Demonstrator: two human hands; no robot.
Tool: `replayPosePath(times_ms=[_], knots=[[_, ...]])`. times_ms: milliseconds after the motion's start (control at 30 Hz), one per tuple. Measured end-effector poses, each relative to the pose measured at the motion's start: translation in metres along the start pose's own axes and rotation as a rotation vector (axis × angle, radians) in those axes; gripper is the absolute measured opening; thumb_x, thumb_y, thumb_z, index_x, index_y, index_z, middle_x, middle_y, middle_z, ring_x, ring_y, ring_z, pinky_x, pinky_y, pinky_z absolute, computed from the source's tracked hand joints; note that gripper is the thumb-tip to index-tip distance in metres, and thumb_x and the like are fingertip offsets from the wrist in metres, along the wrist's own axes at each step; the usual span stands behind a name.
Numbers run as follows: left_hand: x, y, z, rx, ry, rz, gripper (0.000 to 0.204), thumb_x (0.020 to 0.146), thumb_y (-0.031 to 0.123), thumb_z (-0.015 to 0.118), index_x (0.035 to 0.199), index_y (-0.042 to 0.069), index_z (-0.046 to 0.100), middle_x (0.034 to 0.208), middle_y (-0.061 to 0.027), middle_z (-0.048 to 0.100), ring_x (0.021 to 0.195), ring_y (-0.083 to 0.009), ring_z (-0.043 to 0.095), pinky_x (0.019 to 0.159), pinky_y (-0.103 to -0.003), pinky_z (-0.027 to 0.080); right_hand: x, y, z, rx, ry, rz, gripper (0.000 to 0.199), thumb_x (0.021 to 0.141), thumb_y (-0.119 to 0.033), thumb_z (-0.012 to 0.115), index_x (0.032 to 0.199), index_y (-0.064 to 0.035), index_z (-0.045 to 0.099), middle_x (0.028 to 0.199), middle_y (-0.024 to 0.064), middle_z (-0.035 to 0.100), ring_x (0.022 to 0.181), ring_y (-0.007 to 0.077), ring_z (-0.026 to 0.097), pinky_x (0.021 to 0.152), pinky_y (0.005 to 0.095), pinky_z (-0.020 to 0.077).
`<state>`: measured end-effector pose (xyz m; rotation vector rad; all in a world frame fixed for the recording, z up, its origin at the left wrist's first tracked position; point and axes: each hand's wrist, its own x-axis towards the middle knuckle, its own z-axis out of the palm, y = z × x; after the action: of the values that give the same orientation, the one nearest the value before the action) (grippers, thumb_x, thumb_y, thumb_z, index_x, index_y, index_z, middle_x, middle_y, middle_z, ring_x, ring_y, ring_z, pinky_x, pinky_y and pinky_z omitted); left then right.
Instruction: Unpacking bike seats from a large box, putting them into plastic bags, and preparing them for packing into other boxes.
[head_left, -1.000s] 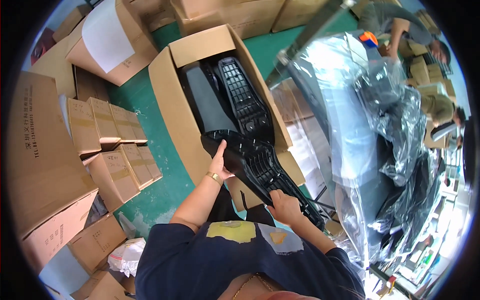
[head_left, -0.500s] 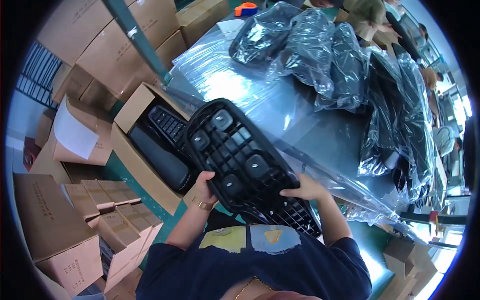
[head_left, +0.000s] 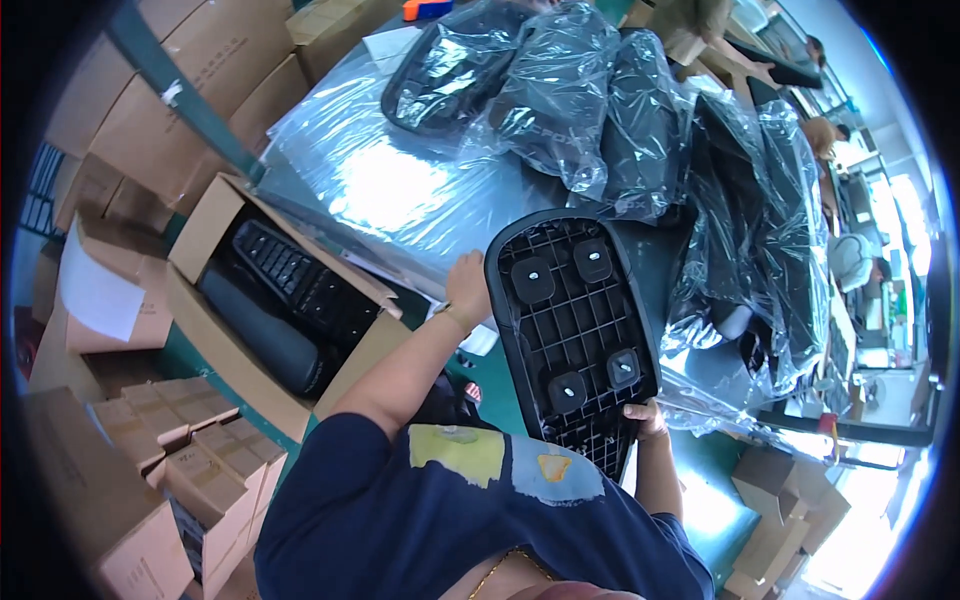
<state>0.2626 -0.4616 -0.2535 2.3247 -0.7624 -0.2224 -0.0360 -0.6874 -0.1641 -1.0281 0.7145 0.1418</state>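
A black motorcycle seat stands tilted up before me, its ribbed underside with several bolted rubber pads facing me. My right hand is closed on its lower right edge, thumb on the underside. My left hand is off the seat, just beside its upper left edge, at the near edge of the clear plastic sheeting on the table. Its fingers look bent, but what they hold cannot be made out. Plastic-wrapped black seats lie farther back on the table.
To the left, an open carton holds more black seats. Stacked cartons and smaller boxes fill the left side. An orange and blue tape dispenser lies at the back. Other people work at the far right; open cartons stand below there.
My left hand has let go of the seat and moved up and right to the table's edge. The seat has swung right and more upright, held in my right hand.
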Motion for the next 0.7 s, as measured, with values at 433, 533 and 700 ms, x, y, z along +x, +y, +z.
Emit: replayPosePath(times_ms=[433,533,700], knots=[[0.075,-0.067,0.026,-0.518,-0.002,0.169,0.020,0.084,0.019,0.050,0.075,0.002,0.055,0.078,-0.0178,0.060,0.071,-0.0332,0.058,0.062,-0.042,0.044,0.007,-0.047,0.041,-0.008,0.080,-0.060,0.070,0.054,-0.011,0.075,0.119,0.0019,0.050,0.108,0.0108,0.060,0.097,0.0259,0.059,0.086,0.0364,0.0477],[0.089,-0.040,-0.043,-0.939,-0.130,-0.574,0.028,0.089,0.026,0.049,0.071,0.004,0.055,0.069,-0.0056,0.057,0.061,-0.0189,0.052,0.055,-0.034,0.040,0.017,-0.048,0.036,0.026,0.067,-0.029,0.070,0.055,-0.011,0.075,0.119,0.0020,0.050,0.108,0.0110,0.060,0.097,0.0260,0.059,0.086,0.0366,0.0478],[0.071,-0.068,-0.093,-1.107,-0.075,-0.567,0.029,0.092,0.030,0.050,0.074,0.008,0.059,0.065,0.0033,0.051,0.057,-0.0076,0.044,0.052,-0.025,0.035,0.051,-0.056,0.016,0.005,-0.074,0.099,0.067,0.058,-0.012,0.073,0.119,0.0026,0.050,0.108,0.0128,0.060,0.095,0.0273,0.060,0.086,0.0377,0.0482]])
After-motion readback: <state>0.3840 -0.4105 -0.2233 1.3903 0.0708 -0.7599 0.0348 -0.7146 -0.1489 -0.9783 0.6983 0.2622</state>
